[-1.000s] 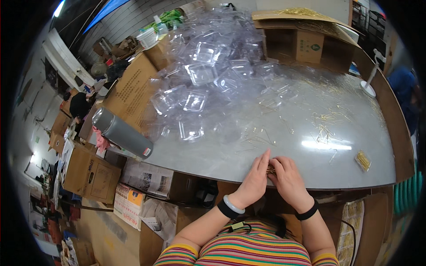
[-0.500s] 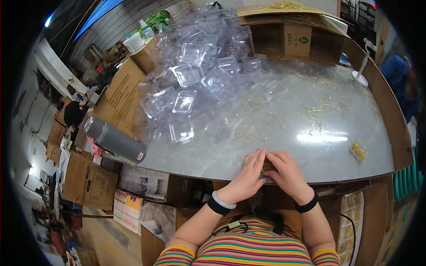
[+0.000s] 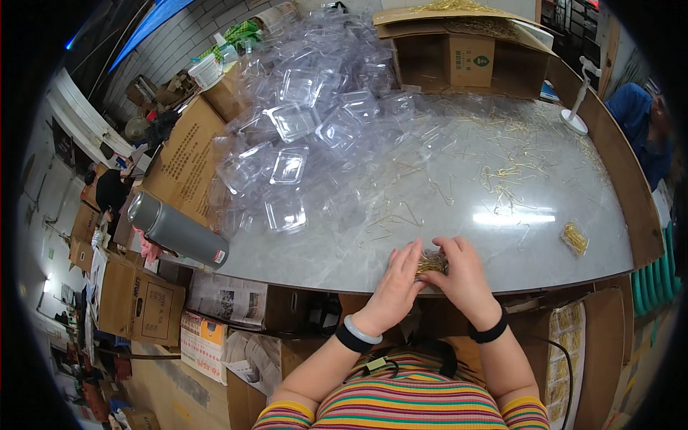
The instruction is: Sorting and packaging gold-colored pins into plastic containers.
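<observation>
A small bunch of gold wire hooks (image 3: 432,263) is held between my two hands at the table's near edge. My left hand (image 3: 396,278) presses on its left side with long, fairly straight fingers. Bent round the far and right sides are the fingers and thumb of my right hand (image 3: 463,276). Whether a clear box surrounds this bunch I cannot tell, as my fingers cover much of it. Loose gold hooks (image 3: 507,180) lie scattered farther off on the grey tabletop (image 3: 459,208). To the right sits a clear plastic box filled with gold hooks (image 3: 574,239).
A big heap of clear plastic boxes (image 3: 290,165) covers the table's left and back. A grey bottle (image 3: 179,231) lies tilted at the left edge. At the back stands an open cardboard box (image 3: 423,64); a white stand (image 3: 575,118) is near the right cardboard rim (image 3: 609,143).
My right hand's fingers have lifted and spread a little from the left hand's, baring more of the gold hooks between them. The whole view has shifted slightly.
</observation>
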A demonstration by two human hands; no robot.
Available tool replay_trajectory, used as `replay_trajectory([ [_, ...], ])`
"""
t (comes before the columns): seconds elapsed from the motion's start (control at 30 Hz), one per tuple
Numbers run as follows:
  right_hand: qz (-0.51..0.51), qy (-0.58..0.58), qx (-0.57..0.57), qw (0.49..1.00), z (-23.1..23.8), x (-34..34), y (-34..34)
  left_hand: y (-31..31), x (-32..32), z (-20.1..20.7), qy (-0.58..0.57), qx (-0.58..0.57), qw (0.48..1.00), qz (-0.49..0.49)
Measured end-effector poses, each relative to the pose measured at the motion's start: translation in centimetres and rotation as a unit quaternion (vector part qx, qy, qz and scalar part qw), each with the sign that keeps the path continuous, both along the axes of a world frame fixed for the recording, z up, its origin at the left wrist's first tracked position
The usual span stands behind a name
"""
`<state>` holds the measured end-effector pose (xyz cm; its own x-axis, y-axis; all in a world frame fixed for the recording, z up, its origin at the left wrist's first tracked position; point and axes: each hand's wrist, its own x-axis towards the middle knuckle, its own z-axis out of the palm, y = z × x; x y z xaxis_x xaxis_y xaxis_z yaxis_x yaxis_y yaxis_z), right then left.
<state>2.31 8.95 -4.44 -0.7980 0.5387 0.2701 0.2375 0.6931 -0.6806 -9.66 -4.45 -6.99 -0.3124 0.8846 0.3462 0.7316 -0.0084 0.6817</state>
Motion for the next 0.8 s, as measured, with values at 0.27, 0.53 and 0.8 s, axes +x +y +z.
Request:
replay_trajectory([
  [0.27, 0.071, 0.073, -0.117, 0.988, -0.2, 1.6, -0.9, -0.1, 0.2, -0.3, 0.019, 0.023, 0.999, 0.021],
  [0.53, 0.078, -0.002, 0.24, 0.968, -1.7, 0.6, -1.9, -0.5, -0.1, 0.8, -0.064, 0.003, 0.998, -0.013],
  [0.8, 0.087, 0.006, 0.212, 0.973, -1.9, 0.4, -2.3, -0.5, 0.0, 0.1, -0.002, -0.018, 1.0, 0.002],
])
